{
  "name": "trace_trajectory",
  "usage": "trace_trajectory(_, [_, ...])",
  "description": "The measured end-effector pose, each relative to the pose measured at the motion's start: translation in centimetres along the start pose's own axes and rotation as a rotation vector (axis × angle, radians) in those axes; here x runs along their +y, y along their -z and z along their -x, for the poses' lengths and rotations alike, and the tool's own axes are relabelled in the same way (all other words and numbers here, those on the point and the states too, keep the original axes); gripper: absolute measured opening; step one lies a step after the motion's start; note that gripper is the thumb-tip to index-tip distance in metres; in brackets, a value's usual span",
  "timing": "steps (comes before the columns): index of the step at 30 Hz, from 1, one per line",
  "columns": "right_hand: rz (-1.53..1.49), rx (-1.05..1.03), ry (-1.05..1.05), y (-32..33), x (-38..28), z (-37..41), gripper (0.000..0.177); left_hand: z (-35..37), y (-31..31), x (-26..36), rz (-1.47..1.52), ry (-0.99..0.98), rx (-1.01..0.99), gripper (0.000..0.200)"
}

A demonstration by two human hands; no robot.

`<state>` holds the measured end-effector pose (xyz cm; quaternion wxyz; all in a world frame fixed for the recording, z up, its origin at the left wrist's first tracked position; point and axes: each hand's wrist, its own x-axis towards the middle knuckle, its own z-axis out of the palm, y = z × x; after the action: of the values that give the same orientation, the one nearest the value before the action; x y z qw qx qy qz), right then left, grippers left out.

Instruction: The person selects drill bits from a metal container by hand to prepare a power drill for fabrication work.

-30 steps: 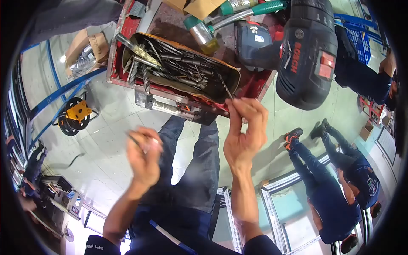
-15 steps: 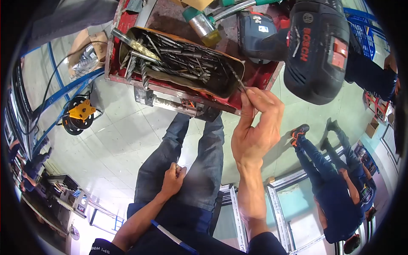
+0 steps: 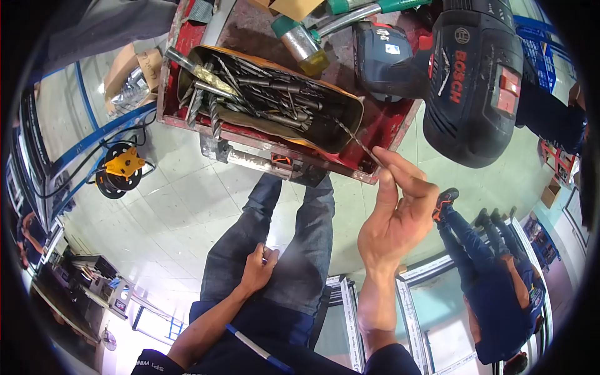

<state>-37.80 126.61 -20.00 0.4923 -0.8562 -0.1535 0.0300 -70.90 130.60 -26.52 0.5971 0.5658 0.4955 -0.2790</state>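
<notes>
Between thumb and fingers, my right hand (image 3: 400, 212) pinches a thin drill bit (image 3: 357, 140), whose tip reaches over the right end of an open metal tin (image 3: 250, 122). Inside the tin lie many loose drill bits (image 3: 275, 90) of mixed sizes, with thicker ones leaning out at the left. The tin sits in a worn red toolbox (image 3: 344, 167). My left hand (image 3: 259, 267) rests curled near my lap; a small light thing shows at its fingertips, too small to name.
A Bosch cordless drill (image 3: 469, 94) stands at the toolbox's right. A green-handled hammer (image 3: 306, 47) lies behind the tin. On the floor to the left are a yellow cable reel (image 3: 124, 164) and a cardboard box (image 3: 134, 78). Two people (image 3: 503, 287) stand at the right.
My right hand has drawn back, down and to the right, with the drill bit, so more of the bit shows outside the tin. The left hand stays nearly in place.
</notes>
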Motion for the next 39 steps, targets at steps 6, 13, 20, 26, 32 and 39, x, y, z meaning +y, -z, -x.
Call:
trace_trajectory(6, [-0.107,-0.029,-0.036,-1.7,1.4,-1.1,0.014,-0.2,-0.5,-0.2,-0.022,0.024,0.012,0.031])
trace_trajectory(13, [-0.196,-0.143,-0.106,-4.0,2.9,-3.6,0.006,-0.2,-1.1,-1.6,-0.011,0.022,0.018,0.031])
trace_trajectory(20, [-0.309,-0.21,-0.285,-2.4,1.6,-2.7,0.011,-0.1,-1.9,-0.7,0.0,-0.057,0.056,0.028])
trace_trajectory(26, [-0.418,-0.201,-0.378,-1.7,0.7,-1.5,0.013,0.0,-1.7,1.8,-0.021,-0.159,0.081,0.035])
trace_trajectory(32, [-0.558,-0.134,-0.382,-2.1,-0.1,0.0,0.012,0.1,0.5,8.6,0.098,-0.464,0.181,0.034])
trace_trajectory(39, [-0.613,-0.046,-0.408,-2.7,-0.4,1.3,0.011,-4.0,7.5,25.6,-0.3,-1.048,0.564,0.038])
